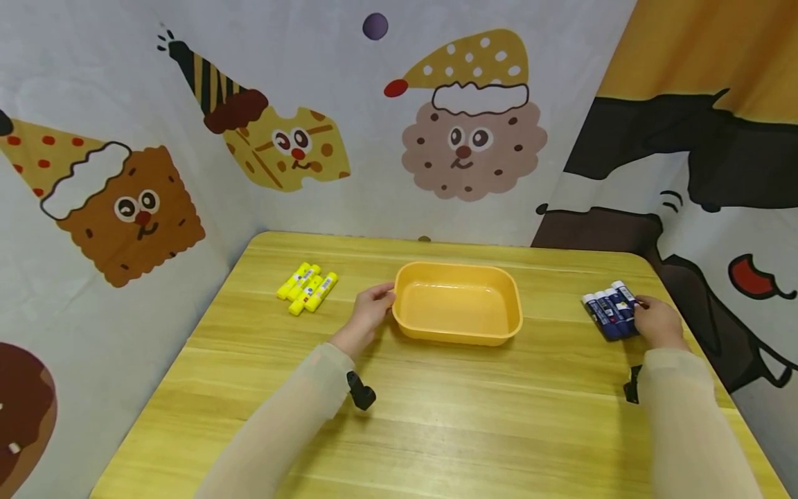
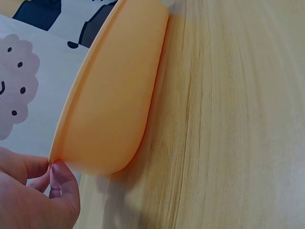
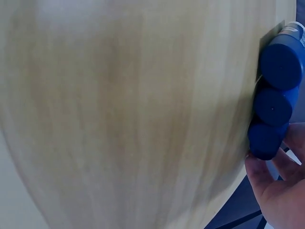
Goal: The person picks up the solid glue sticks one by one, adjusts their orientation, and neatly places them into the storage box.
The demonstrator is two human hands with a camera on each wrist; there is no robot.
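Observation:
A shallow orange-yellow plastic basin (image 1: 458, 337) stands in the middle of the table. At its left end my left hand (image 1: 368, 313) pinches the rim between thumb and fingers, as the left wrist view shows on the basin's side wall (image 2: 112, 90). Several dark blue glue sticks (image 1: 607, 315) with white ends lie side by side at the right. My right hand (image 1: 662, 323) grips the rightmost one; in the right wrist view, the fingers hold the end glue stick (image 3: 267, 140) of the row. Part of that stick is hidden by the hand.
Several yellow glue sticks (image 1: 305, 287) lie in a group at the table's left. The wooden table (image 1: 449, 430) meets a cartoon-printed cloth (image 1: 374, 215) at its back edge. The blue sticks lie close to the table's right edge.

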